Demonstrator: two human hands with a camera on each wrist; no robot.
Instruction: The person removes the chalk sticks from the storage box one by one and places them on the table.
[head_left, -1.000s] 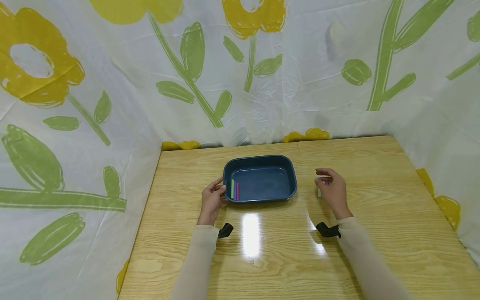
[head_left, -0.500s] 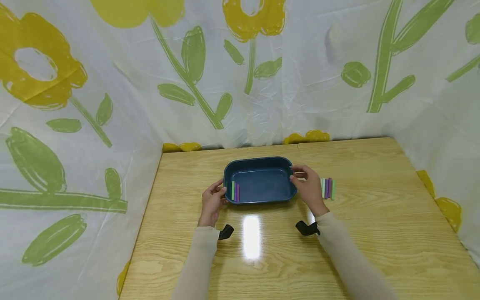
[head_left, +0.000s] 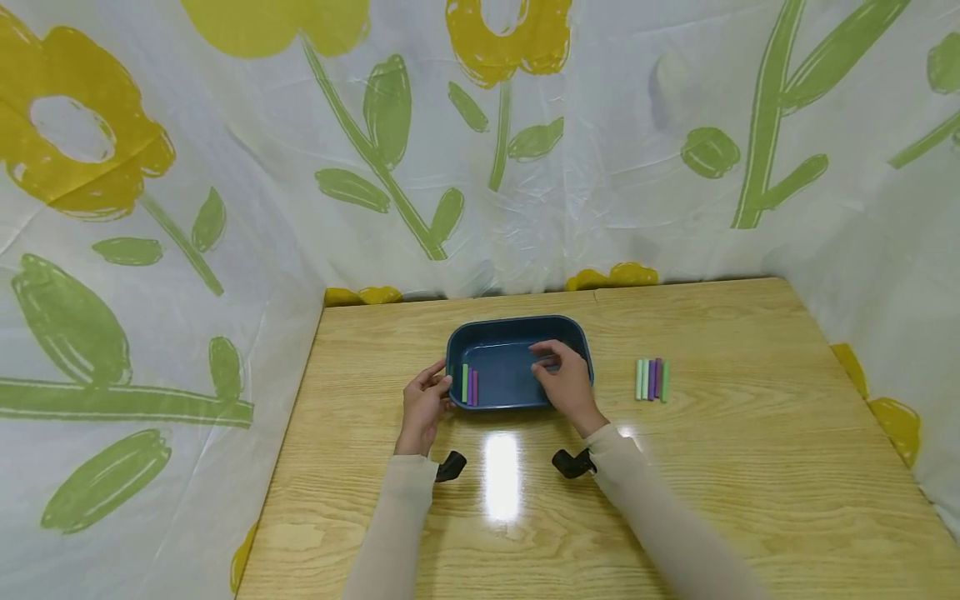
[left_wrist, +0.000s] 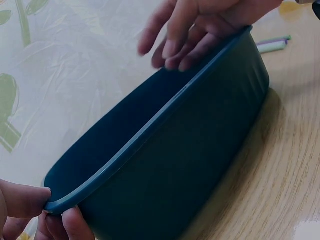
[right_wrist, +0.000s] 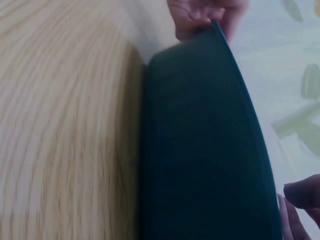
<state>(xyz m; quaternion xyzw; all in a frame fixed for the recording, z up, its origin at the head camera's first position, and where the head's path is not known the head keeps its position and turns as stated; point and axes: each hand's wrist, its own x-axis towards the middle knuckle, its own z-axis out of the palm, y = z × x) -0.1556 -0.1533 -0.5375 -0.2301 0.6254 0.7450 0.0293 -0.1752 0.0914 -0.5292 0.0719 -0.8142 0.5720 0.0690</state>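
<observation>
The dark blue tray (head_left: 508, 385) stands on the wooden table (head_left: 360, 517). Three coloured sticks (head_left: 470, 388) lie inside, at its left end. The left hand (head_left: 422, 407) clamps the left rim between thumb and fingers. The right hand (head_left: 567, 379) is over the tray's right half, fingers bent; whether they grip anything cannot be determined. Five further sticks (head_left: 652, 380) lie right of the tray.

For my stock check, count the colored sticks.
8: three sticks inside the blue tray at its left end, five sticks on the table to its right. The right hand may hide another.
</observation>
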